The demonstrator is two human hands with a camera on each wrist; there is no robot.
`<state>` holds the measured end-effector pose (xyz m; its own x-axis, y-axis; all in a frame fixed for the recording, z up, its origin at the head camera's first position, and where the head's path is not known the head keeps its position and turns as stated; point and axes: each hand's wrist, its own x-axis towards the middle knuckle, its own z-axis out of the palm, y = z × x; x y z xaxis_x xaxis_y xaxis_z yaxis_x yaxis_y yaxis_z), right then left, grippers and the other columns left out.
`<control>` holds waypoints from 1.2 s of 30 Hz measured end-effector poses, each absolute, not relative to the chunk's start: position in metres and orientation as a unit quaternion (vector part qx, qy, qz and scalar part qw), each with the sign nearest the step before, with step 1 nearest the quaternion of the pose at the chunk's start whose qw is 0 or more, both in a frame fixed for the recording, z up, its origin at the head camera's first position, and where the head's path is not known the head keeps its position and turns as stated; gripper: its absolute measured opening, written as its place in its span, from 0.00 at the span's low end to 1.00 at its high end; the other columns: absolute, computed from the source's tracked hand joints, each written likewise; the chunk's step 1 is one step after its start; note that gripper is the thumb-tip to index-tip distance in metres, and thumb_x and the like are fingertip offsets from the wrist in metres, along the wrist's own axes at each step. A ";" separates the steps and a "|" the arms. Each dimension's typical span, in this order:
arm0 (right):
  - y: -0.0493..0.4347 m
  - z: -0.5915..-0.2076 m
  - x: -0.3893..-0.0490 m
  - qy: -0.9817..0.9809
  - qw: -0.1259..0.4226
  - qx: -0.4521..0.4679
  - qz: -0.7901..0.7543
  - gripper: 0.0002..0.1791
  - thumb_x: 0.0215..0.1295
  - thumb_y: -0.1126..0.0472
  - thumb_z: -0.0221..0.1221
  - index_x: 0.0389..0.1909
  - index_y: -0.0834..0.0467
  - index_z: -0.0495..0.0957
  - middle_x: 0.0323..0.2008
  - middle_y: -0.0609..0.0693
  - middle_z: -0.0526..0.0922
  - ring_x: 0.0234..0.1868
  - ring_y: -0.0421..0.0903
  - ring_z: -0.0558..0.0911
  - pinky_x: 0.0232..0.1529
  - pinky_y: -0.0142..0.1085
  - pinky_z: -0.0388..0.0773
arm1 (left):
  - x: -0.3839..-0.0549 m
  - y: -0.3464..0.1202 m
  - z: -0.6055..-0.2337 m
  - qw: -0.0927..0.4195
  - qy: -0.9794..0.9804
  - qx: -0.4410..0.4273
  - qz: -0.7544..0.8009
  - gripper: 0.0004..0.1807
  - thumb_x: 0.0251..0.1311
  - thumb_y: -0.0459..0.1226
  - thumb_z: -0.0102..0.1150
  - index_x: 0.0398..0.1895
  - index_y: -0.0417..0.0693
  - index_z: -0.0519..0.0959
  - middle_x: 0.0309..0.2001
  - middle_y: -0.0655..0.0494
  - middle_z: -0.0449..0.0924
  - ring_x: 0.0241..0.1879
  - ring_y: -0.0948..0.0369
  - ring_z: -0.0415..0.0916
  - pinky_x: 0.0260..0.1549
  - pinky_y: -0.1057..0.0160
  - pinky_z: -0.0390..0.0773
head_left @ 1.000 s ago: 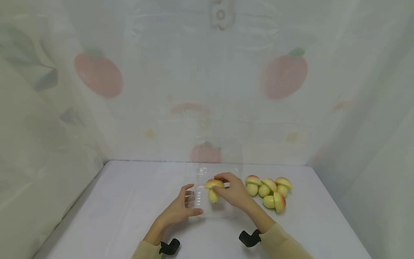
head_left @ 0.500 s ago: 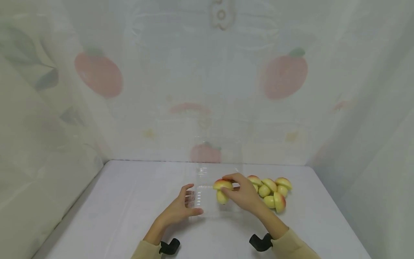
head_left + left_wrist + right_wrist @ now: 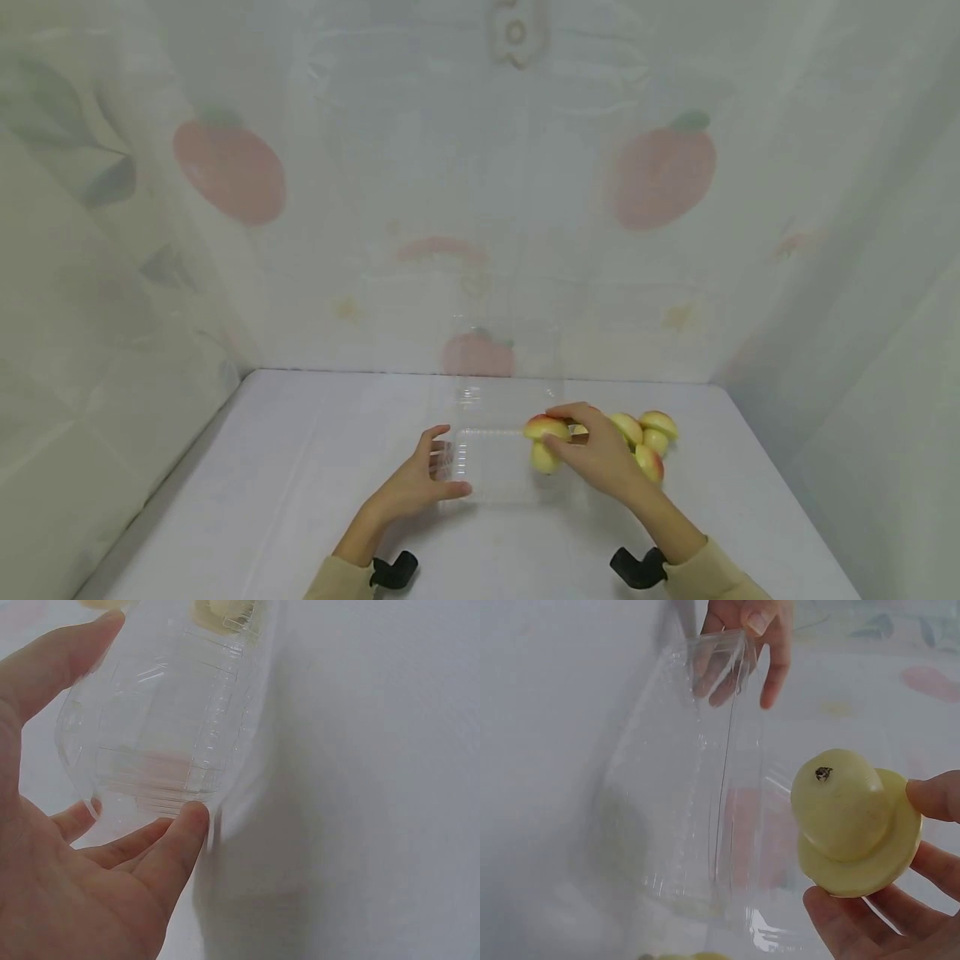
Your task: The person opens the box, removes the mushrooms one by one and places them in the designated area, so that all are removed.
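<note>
Between the thumb and fingers of my right hand (image 3: 603,458) is a toy mushroom (image 3: 546,428), yellow with a reddish cap. The right wrist view shows the pale stem end of this mushroom (image 3: 840,802) with a dark spot. It is over the right part of a clear plastic box (image 3: 491,467), whose lid stands raised at the back. My left hand (image 3: 412,483) holds the box's left end, thumb at the front and fingers along the side. In the left wrist view, fingertips (image 3: 196,814) touch the clear wall.
More toy mushrooms (image 3: 656,423) lie in a cluster on the white table (image 3: 315,467) to the right of the box, partly hidden by my right hand. A fruit-printed curtain (image 3: 360,192) surrounds the table at the back and sides.
My right hand has moved steadily right with the toy mushroom, from over the middle of the box towards its right side, covering part of the cluster. The left hand has stayed put.
</note>
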<state>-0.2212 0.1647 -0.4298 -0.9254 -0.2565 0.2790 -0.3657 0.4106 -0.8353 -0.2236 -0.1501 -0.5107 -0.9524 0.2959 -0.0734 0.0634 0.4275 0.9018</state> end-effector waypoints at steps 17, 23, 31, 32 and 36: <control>0.212 -0.422 -0.212 -0.855 0.114 0.175 0.475 0.18 0.65 0.58 0.70 0.55 0.56 0.83 0.51 0.49 0.83 0.52 0.46 0.81 0.46 0.37 0.84 | -0.222 -0.149 -0.510 0.115 0.835 0.103 0.528 0.60 0.50 0.46 0.80 0.79 0.50 0.49 0.73 0.36 0.59 0.70 0.36 0.62 0.67 0.39 0.66; 0.233 -0.423 -0.210 -0.868 0.123 0.147 0.459 0.19 0.67 0.58 0.68 0.56 0.57 0.81 0.53 0.50 0.84 0.52 0.42 0.80 0.47 0.32 0.82 | -0.221 -0.148 -0.509 0.120 0.832 0.101 0.532 0.60 0.50 0.46 0.80 0.79 0.51 0.49 0.73 0.36 0.58 0.70 0.37 0.61 0.67 0.39 0.66; 0.257 -0.429 -0.208 -0.872 0.136 0.128 0.453 0.20 0.69 0.57 0.66 0.58 0.59 0.80 0.55 0.53 0.82 0.52 0.31 0.76 0.48 0.26 0.80 | -0.220 -0.147 -0.509 0.117 0.832 0.099 0.533 0.60 0.50 0.45 0.81 0.79 0.50 0.49 0.73 0.35 0.58 0.70 0.37 0.62 0.66 0.38 0.66; 0.260 -0.430 -0.207 -0.870 0.139 0.127 0.455 0.20 0.69 0.57 0.66 0.59 0.59 0.79 0.55 0.54 0.82 0.53 0.30 0.76 0.48 0.26 0.80 | -0.220 -0.147 -0.509 0.117 0.832 0.099 0.534 0.60 0.50 0.45 0.81 0.79 0.50 0.49 0.73 0.35 0.58 0.70 0.37 0.61 0.66 0.38 0.66; 0.271 -0.431 -0.206 -0.870 0.146 0.114 0.458 0.21 0.70 0.57 0.66 0.60 0.60 0.79 0.56 0.55 0.82 0.53 0.26 0.74 0.48 0.22 0.78 | -0.220 -0.148 -0.509 0.118 0.831 0.099 0.534 0.60 0.50 0.46 0.81 0.79 0.52 0.49 0.73 0.36 0.58 0.70 0.37 0.61 0.66 0.39 0.66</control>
<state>-0.2065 0.2708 -0.4313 -0.9314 -0.0648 0.3582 -0.3320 0.5549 -0.7628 -0.2201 -0.1476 -0.5092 -0.9529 0.2898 -0.0898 0.0386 0.4093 0.9116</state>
